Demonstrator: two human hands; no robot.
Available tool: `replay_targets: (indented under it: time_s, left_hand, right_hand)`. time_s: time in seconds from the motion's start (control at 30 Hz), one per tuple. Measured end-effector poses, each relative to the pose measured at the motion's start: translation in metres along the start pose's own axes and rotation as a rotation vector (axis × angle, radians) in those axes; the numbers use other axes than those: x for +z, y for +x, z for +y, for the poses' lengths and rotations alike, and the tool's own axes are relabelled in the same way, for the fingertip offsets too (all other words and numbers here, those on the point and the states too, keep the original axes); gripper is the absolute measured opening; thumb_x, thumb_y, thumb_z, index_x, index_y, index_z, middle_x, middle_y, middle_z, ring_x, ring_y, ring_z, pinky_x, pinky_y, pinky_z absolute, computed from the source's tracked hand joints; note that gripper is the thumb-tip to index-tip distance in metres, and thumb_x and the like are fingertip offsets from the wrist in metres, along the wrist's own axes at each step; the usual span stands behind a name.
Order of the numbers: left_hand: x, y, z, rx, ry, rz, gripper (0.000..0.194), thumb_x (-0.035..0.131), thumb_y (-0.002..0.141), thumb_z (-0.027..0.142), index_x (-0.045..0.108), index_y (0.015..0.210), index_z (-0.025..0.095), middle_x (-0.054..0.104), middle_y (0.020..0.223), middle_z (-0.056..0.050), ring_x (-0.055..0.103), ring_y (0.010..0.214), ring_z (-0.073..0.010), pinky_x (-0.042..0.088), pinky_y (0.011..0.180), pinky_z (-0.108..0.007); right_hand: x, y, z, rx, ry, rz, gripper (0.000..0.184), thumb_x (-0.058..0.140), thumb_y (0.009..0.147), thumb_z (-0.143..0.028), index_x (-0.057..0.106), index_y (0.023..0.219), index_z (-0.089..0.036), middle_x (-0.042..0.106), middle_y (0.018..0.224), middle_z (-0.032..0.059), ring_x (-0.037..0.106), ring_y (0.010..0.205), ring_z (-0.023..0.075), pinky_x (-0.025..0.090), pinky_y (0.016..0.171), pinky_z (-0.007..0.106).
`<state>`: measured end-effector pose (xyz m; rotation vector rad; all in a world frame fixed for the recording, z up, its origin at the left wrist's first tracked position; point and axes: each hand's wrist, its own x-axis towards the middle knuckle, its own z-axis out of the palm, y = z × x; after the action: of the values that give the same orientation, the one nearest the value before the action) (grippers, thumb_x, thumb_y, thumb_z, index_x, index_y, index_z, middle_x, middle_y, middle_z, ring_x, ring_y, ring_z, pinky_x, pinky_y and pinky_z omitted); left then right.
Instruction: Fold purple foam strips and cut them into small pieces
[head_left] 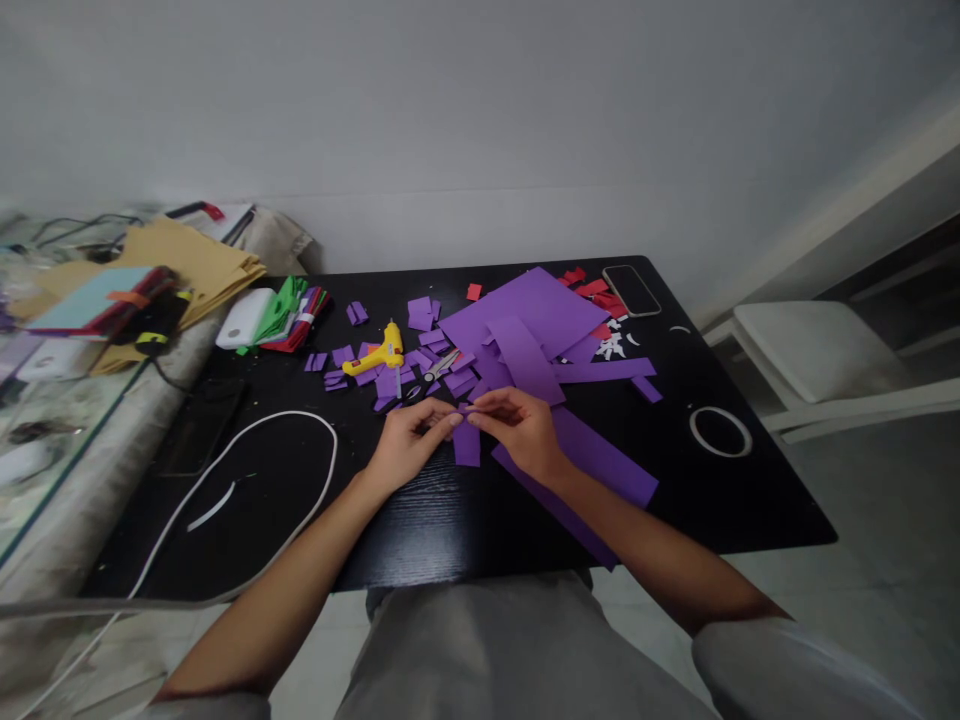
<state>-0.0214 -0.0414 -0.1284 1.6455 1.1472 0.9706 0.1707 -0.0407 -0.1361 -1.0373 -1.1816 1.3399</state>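
Nearest you, your left hand (pixel 412 440) and right hand (pixel 523 428) pinch the top of a small purple piece (pixel 467 446) between thumbs and fingers, in front of the yellow glue gun (pixel 379 352) and to its right. Beyond your hands, scissors (pixel 433 375) lie just right of the glue gun, and a large purple sheet (pixel 525 312) lies farther right of it.

Prob. home: craft tbl (pixel 405 545), chair (pixel 817 345).

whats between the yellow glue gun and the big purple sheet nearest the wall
Small purple pieces and scissors lie between the glue gun and that sheet, as the head view shows.
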Motion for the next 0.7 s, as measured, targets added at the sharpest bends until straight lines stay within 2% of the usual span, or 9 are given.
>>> replay_targets:
  time_s: [0.27,0.5,0.7]
  left_hand:
    - [-0.0007,-0.0005,-0.0004,0.030,0.065,0.027,0.026,0.069,0.088,0.042,0.074,0.091,0.017,0.069,0.069,-0.001,0.061,0.062,-0.0127,0.047,0.059,-0.022]
    - [0.0018,-0.0003,0.0022,0.019,0.049,0.032,0.027,0.070,0.087,0.043,0.074,0.091,0.017,0.069,0.069,-0.001,0.059,0.060,-0.0126,0.046,0.057,-0.022]
    - [0.0012,-0.0002,0.0022,0.014,0.041,0.018,0.026,0.068,0.089,0.042,0.074,0.092,0.017,0.071,0.071,-0.002,0.064,0.064,-0.0146,0.049,0.060,-0.023]
  right_hand:
    - [-0.0010,0.0018,0.0013,0.038,-0.048,-0.093,0.022,0.082,0.074,-0.039,0.076,0.086,-0.022,0.077,0.087,0.0033,0.072,0.084,0.0196,0.058,0.085,0.036]
    - [-0.0023,0.0008,-0.0003,0.010,-0.112,-0.067,0.019,0.079,0.076,-0.040,0.078,0.083,-0.023,0.077,0.086,0.0029,0.071,0.083,0.0208,0.057,0.083,0.036]
    - [-0.0011,0.0003,0.0016,-0.019,-0.123,-0.053,0.018,0.079,0.077,-0.040,0.077,0.083,-0.023,0.077,0.087,0.0033,0.072,0.083,0.0209,0.058,0.083,0.036]
